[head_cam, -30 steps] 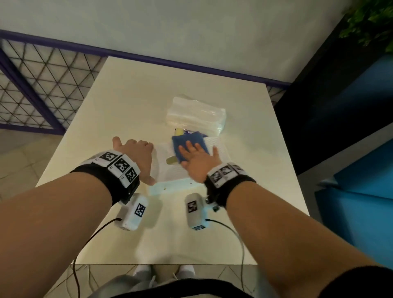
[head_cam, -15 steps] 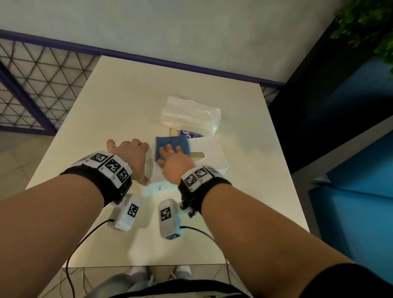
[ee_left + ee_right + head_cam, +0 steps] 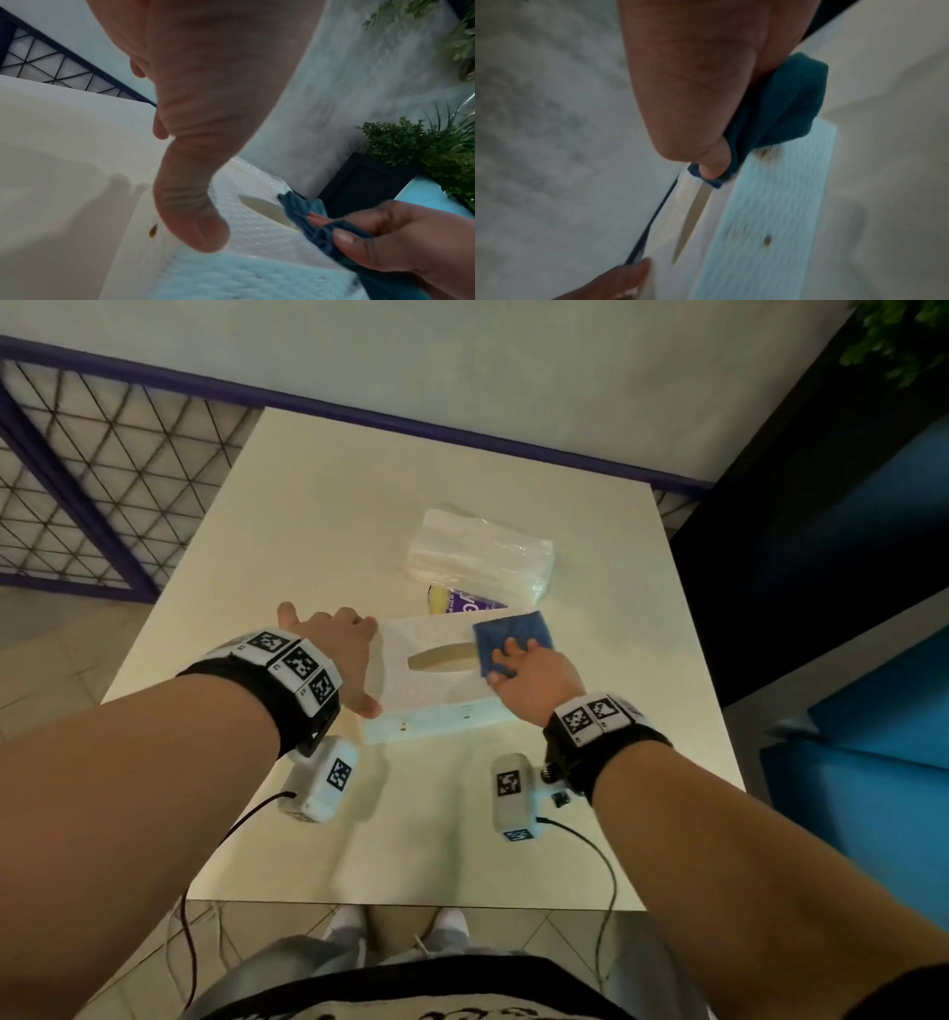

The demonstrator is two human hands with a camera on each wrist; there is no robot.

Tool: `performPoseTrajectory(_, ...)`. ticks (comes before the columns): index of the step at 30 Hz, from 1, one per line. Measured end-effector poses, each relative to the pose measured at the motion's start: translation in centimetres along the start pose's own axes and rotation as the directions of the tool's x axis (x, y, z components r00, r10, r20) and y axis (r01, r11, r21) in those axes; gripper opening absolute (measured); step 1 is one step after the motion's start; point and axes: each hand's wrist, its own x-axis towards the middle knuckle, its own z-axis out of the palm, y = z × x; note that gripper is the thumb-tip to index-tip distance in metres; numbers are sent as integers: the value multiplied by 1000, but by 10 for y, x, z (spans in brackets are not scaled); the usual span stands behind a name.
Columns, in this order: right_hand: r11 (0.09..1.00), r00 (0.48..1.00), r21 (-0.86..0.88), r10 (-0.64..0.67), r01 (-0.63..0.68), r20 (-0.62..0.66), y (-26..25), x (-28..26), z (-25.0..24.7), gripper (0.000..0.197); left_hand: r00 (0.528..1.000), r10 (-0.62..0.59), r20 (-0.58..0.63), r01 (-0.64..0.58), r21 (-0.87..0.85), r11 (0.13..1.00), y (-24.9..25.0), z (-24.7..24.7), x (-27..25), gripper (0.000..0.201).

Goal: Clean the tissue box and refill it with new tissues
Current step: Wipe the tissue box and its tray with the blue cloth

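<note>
A white tissue box [image 3: 436, 693] with an oval slot [image 3: 441, 657] lies on the table. My left hand [image 3: 339, 649] grips its left end, the thumb [image 3: 190, 213] on the near left corner. My right hand [image 3: 534, 675] holds a folded blue cloth [image 3: 513, 631] against the right end of the box top, beside the slot. In the wrist views the cloth [image 3: 308, 219] [image 3: 782, 105] is pinched between thumb and fingers. Small brown spots [image 3: 403, 725] [image 3: 767, 241] mark the box's near side. A clear-wrapped pack of new tissues [image 3: 477, 554] lies behind the box.
A purple and yellow wrapper [image 3: 462, 606] lies between the box and the tissue pack. The cream table [image 3: 308, 531] meets a wall at the back. A wire fence stands to the left. Blue seating [image 3: 862, 762] and plants [image 3: 411, 142] are on the right.
My right hand has slid the blue cloth along the box top, from the left part half a second ago to the right end now. My left hand still holds the left end.
</note>
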Motion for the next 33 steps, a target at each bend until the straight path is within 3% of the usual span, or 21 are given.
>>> performPoseTrajectory(2,988,992,89,-125,123,17,-32,0,2,49,1000,-5,1,5,25,1000,4,-2,1,102)
performPoseTrajectory(4,967,969,64,-249,248,4,-69,4,4,47,1000,-14,-17,14,55,998,7,-2,2,93)
performPoseTrajectory(7,953,952,-18,-303,302,-34,-100,11,9,47,998,-35,-54,40,98,994,8,1,3,85)
performPoseTrajectory(11,913,914,-46,-404,405,28,-58,6,9,45,999,-25,-24,28,139,990,8,-1,3,96)
performPoseTrajectory(13,937,943,-108,-334,333,9,-21,2,3,43,1000,-27,-4,27,138,990,8,-3,2,100)
performPoseTrajectory(17,980,999,-194,-39,42,22,46,-7,-14,45,1000,-21,8,20,89,996,7,-2,-1,107)
performPoseTrajectory(20,995,994,-29,92,-93,-57,50,-7,-15,44,1000,-1,-2,1,87,996,4,-1,-2,110)
performPoseTrajectory(23,995,994,85,64,-56,-88,17,-2,-5,43,999,30,-15,-29,69,997,0,1,-1,111)
performPoseTrajectory(29,932,963,251,-235,261,-130,-63,1,15,35,999,20,-37,-17,83,996,3,4,0,109)
performPoseTrajectory(31,853,957,445,-193,273,-216,-68,-3,10,32,998,26,-53,-23,70,997,3,6,-2,108)
performPoseTrajectory(33,736,940,628,-34,253,-338,-53,-6,5,27,998,37,-58,-32,72,997,1,10,-8,108)
